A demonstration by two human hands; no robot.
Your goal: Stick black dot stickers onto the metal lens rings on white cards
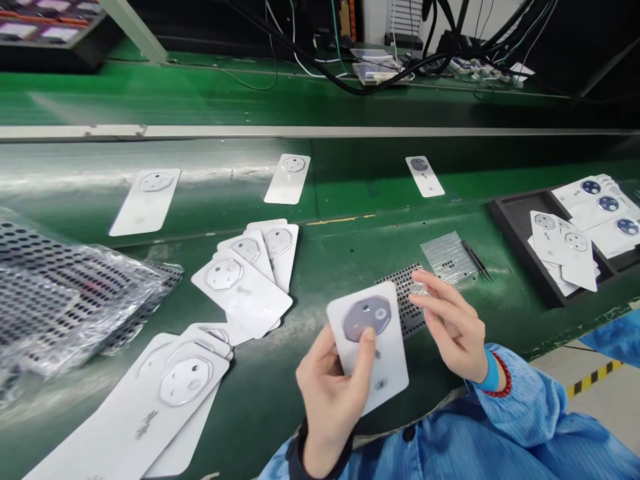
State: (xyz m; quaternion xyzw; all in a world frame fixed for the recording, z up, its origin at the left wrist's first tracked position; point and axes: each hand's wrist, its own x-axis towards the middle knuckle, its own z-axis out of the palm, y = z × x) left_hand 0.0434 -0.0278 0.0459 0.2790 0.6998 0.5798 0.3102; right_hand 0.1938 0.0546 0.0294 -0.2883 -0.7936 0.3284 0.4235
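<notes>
L hand (330,393) pinching white card (385,373) btwn thumb & fingers, thumb on grey lens cover (365,319), lower centre of frame. R hand (450,327) spread, fingers over black perforated sheet (413,320); tweezers (476,260) just right.

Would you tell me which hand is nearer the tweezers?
Right. The right hand sits just below-left of the tweezers, apart from them; the left hand is farther left, holding a white card.

Glossy green bench (350,193); smooth white card (385,373); crinkly clear plastic bag (65,307); metal tweezers (476,260).
</notes>
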